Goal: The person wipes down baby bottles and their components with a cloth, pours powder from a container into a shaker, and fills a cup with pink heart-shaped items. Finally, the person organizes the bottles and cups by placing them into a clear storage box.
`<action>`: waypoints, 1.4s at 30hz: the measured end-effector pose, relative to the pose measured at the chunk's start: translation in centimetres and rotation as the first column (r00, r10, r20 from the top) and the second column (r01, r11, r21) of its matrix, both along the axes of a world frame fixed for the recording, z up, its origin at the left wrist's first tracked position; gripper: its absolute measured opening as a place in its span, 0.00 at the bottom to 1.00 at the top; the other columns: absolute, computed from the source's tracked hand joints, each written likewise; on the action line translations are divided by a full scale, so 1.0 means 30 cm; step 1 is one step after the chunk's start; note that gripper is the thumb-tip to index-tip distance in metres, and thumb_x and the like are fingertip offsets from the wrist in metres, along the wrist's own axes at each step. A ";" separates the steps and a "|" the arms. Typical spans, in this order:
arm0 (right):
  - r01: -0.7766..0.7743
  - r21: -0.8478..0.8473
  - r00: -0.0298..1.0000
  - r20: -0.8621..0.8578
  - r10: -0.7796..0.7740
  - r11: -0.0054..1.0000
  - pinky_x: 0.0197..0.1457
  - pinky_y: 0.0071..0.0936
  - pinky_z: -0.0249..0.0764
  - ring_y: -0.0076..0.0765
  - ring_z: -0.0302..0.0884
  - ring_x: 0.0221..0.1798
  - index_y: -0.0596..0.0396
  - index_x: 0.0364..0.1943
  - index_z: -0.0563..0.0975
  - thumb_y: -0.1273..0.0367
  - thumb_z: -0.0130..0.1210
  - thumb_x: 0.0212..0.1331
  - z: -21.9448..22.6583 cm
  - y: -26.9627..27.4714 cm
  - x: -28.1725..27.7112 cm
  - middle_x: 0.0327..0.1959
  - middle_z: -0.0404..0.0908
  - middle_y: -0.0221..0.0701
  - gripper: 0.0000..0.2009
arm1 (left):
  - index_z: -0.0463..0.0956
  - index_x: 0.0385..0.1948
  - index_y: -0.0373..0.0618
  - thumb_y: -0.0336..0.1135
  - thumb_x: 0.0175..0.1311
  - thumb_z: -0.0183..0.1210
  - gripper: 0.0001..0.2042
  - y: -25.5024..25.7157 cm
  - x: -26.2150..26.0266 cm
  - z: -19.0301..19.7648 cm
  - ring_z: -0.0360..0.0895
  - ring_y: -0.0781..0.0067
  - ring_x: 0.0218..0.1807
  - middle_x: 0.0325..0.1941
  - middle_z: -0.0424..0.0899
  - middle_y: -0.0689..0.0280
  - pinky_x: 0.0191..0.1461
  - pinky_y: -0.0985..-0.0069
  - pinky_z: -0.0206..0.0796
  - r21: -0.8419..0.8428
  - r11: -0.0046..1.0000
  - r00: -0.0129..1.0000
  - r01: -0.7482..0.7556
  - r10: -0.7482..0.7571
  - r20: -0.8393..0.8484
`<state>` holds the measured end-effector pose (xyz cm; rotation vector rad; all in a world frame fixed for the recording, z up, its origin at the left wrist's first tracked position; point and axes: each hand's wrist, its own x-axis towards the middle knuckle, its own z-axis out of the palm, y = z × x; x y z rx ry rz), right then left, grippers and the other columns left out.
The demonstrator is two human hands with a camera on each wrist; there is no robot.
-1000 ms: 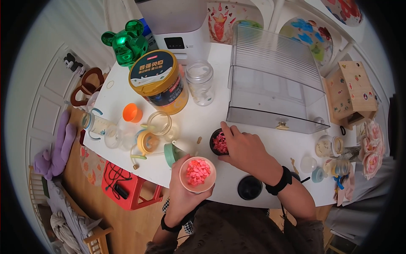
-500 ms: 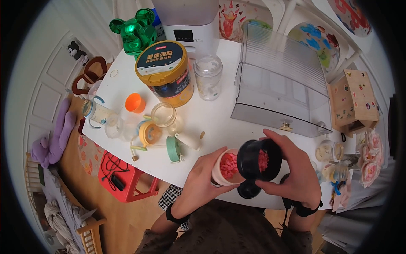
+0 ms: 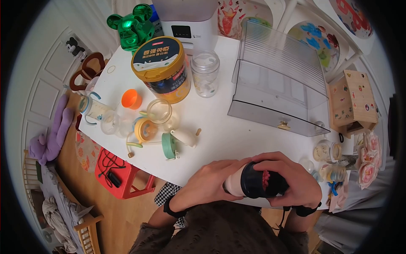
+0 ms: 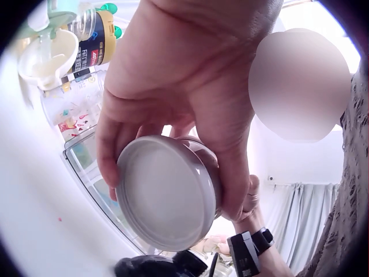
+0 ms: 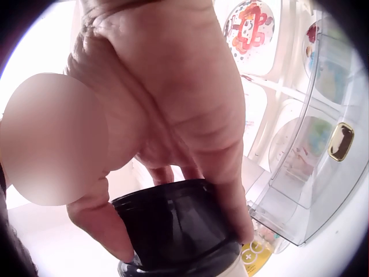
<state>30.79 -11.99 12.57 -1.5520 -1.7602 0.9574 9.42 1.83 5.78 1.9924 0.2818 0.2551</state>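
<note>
My left hand grips a pale pink cup, tilted on its side. Its round white base faces the left wrist view. In my right hand is a black cup, also tipped sideways, its rim up against the pale cup's mouth. Pink bits show at the black cup between the fingers. From the right wrist view, thumb and fingers wrap the black cup's wall. Inside the pale cup is hidden. A black object sits below the hands in the left wrist view.
Left on the white table are a green lid, a yellow bottle collar, an orange cup and a yellow tub. A clear plastic case stands behind the hands. Small jars sit at right.
The right hand lifted the black cup off the table and brought it to the pale cup. Both cups have tipped from showing their pink bits to lying sideways, mouth against mouth.
</note>
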 end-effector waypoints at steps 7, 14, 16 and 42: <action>0.525 0.033 0.826 0.221 -0.518 0.851 0.49 0.35 0.83 0.47 0.88 0.45 0.58 0.61 0.73 0.51 0.81 0.38 -0.017 -0.007 -0.098 0.43 0.86 0.42 0.45 | 0.70 0.67 0.45 0.36 0.45 0.77 0.41 -0.041 0.038 -0.039 0.81 0.50 0.55 0.53 0.83 0.55 0.60 0.61 0.73 0.076 0.978 0.980 -0.194 0.191 0.046; 0.417 -0.294 0.891 0.317 -0.324 0.860 0.44 0.32 0.84 0.39 0.89 0.38 0.63 0.61 0.72 0.47 0.80 0.37 0.066 -0.097 -0.088 0.36 0.88 0.39 0.48 | 0.74 0.64 0.47 0.34 0.37 0.81 0.43 -0.005 0.036 -0.025 0.83 0.55 0.58 0.58 0.84 0.57 0.60 0.66 0.76 0.082 0.929 0.932 -0.360 0.361 0.006; 0.518 -0.069 0.811 0.355 -0.464 0.853 0.45 0.32 0.84 0.42 0.88 0.40 0.61 0.65 0.70 0.51 0.79 0.40 0.078 -0.095 -0.094 0.45 0.87 0.43 0.48 | 0.74 0.64 0.47 0.34 0.37 0.81 0.42 0.002 0.033 -0.019 0.84 0.57 0.57 0.58 0.84 0.57 0.59 0.67 0.77 0.001 0.940 0.940 -0.341 0.341 0.025; 0.330 0.098 0.941 0.039 -0.335 0.939 0.57 0.37 0.81 0.48 0.81 0.57 0.51 0.70 0.68 0.64 0.74 0.49 0.056 -0.015 -0.154 0.64 0.74 0.37 0.41 | 0.74 0.62 0.43 0.38 0.41 0.79 0.39 -0.012 0.014 0.001 0.84 0.60 0.57 0.55 0.85 0.57 0.61 0.68 0.74 -0.206 0.969 0.975 -0.140 0.099 -0.197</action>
